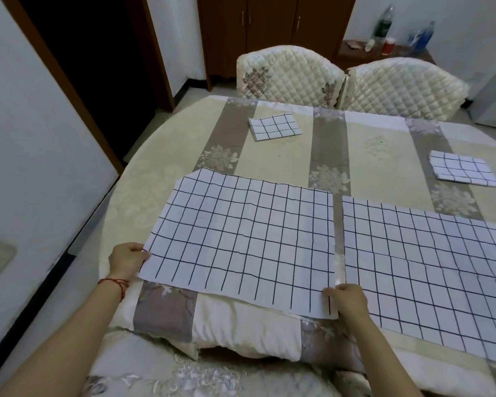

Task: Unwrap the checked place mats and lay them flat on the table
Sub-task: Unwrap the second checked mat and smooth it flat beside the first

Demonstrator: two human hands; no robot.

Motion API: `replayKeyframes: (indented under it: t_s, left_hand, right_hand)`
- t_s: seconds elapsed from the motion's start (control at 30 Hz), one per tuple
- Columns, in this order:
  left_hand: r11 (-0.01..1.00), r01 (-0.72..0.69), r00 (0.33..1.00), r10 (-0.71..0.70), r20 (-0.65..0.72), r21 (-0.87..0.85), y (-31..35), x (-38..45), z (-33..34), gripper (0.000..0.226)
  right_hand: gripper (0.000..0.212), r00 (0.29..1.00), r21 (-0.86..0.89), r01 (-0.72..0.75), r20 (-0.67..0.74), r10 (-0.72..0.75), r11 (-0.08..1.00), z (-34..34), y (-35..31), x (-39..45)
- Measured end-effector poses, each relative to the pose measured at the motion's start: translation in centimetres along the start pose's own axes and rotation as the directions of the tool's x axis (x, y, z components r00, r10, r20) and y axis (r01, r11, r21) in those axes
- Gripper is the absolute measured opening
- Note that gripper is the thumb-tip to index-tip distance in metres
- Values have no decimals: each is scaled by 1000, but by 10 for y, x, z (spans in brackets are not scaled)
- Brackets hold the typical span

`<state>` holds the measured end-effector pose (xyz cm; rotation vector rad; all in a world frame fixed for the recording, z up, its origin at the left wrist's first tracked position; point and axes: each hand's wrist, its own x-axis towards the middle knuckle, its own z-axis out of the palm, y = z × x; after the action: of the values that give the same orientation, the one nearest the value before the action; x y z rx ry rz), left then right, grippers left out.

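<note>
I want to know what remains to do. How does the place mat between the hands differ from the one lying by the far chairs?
The near mat is opened out in one flat layer; the far mat is still folded into a small square. The near mat is pinched at its front corners by the left hand and the right hand; nothing touches the far mat. Both are white with a dark grid.

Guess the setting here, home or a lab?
Most likely a home dining room. A round table with a floral cloth, two quilted-cover dining chairs pushed up to its far side, a wooden cabinet behind them, and drink bottles on a side table.
</note>
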<state>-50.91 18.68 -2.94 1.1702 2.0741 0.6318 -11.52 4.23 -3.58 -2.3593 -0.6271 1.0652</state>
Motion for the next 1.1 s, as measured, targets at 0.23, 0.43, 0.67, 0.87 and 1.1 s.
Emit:
replayKeyframes:
  t_s: [0.23, 0.43, 0.67, 0.87, 1.1]
  left_hand:
    - [1000, 0, 1000, 0, -19, 2, -1, -8, -8, 23]
    - [997, 8, 992, -18, 129, 75, -14, 16, -27, 18]
    - [993, -46, 967, 17, 254, 109, -14, 53, -29, 23]
    - [974, -195, 959, 163, 234, 118, -11, 59, -16, 17]
    - [974, -217, 961, 203, 187, 58, 3, 60, -3, 19]
  right_hand:
    - [29, 1000, -46, 31, -1, -31, 998, -1, 6, -6]
    - [30, 998, -83, -11, -55, 7, 996, 14, 3, -18]
    - [18, 973, -156, -104, -218, 69, 982, 36, 0, -29]
    - [22, 954, -131, -89, -296, 47, 987, 42, -4, -39]
    - [22, 919, -43, -94, -388, 70, 995, 43, -12, -31]
